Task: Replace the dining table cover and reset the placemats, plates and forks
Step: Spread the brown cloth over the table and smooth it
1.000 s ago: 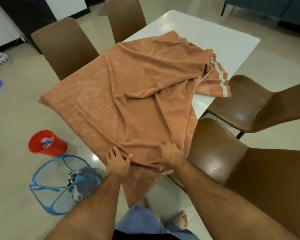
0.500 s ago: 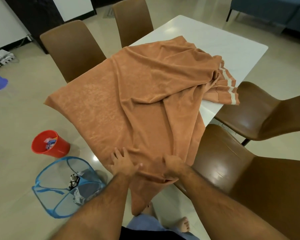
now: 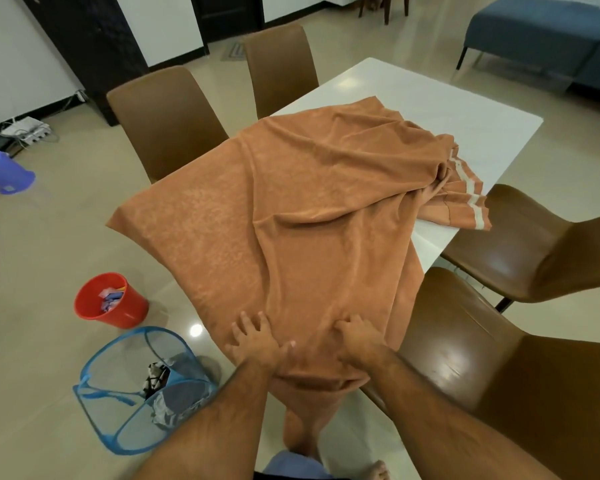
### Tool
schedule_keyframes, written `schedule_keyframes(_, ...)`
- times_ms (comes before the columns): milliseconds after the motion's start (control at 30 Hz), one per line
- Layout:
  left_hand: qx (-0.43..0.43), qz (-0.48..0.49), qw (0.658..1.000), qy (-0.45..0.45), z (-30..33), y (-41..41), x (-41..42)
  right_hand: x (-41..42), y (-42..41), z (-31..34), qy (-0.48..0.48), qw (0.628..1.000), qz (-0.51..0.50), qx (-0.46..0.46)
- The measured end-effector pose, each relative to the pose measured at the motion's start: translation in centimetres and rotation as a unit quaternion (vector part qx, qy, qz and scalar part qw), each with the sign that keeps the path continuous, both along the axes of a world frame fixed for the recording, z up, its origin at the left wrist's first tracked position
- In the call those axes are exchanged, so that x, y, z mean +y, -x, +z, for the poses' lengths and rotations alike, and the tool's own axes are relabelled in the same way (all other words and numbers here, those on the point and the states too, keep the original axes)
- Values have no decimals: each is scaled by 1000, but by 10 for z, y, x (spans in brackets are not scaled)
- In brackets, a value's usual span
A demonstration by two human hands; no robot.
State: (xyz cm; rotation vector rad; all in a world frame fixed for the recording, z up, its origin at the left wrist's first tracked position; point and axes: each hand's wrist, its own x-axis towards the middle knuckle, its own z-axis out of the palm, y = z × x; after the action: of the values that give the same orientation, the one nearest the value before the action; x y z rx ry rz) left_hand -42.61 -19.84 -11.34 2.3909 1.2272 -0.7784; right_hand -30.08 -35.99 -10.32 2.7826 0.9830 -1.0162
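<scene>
A home's dining room: a white bench [image 3: 430, 109] ringed by brown chairs [image 3: 167, 119], a blue sofa [image 3: 534, 39] beyond, a mesh laundry hamper [image 3: 129, 393] on the tiled floor.

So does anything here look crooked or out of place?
Yes. The orange cover lies askew and rumpled, bunched toward the near end, with the far part of the white table bare. Its striped edge is crumpled at the right side. Both hands, left hand and right hand, press on it.

left hand [image 3: 253, 341] — fingers now flatter on cover [image 3: 309, 216] | right hand [image 3: 357, 341] — unchanged grip
</scene>
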Motion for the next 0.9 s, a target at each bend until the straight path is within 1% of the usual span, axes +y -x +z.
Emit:
schedule_keyframes(100,16,-6,999,28,-2,-1,2,-6,-1,0,14,1000,-12,-15)
schedule_keyframes(200,0,15,1000,2,2,-6,-4,-14,-3,1,15,999,-29,-8)
schedule_keyframes(267,-33,-20,999,-9,3,-15,-11,-17,-5,5,-12,998,-56,-3)
schedule_keyframes(367,-99,-74,992,-11,7,-38,-33,-26,-11,16,-64,994,-89,-25)
schedule_keyframes(433,-117,-106,987,-17,11,-55,-51,-34,-16,23,-89,991,-91,-35)
schedule_keyframes(500,-131,-133,982,-21,19,-70,-72,-48,-21,33,-105,987,-119,-29)
schedule_keyframes(667,-173,-168,971,5,43,-100,-124,-108,-37,64,-119,976,-175,-54)
schedule_keyframes(767,-192,-181,965,-1,53,-113,-169,-163,-42,78,-110,969,-207,-79)
schedule_keyframes(833,-206,-192,959,-17,56,-122,-207,-208,-45,86,-115,961,-230,-100)
schedule_keyframes(900,-213,-207,955,-10,62,-134,-256,-259,-50,96,-122,956,-239,-117)
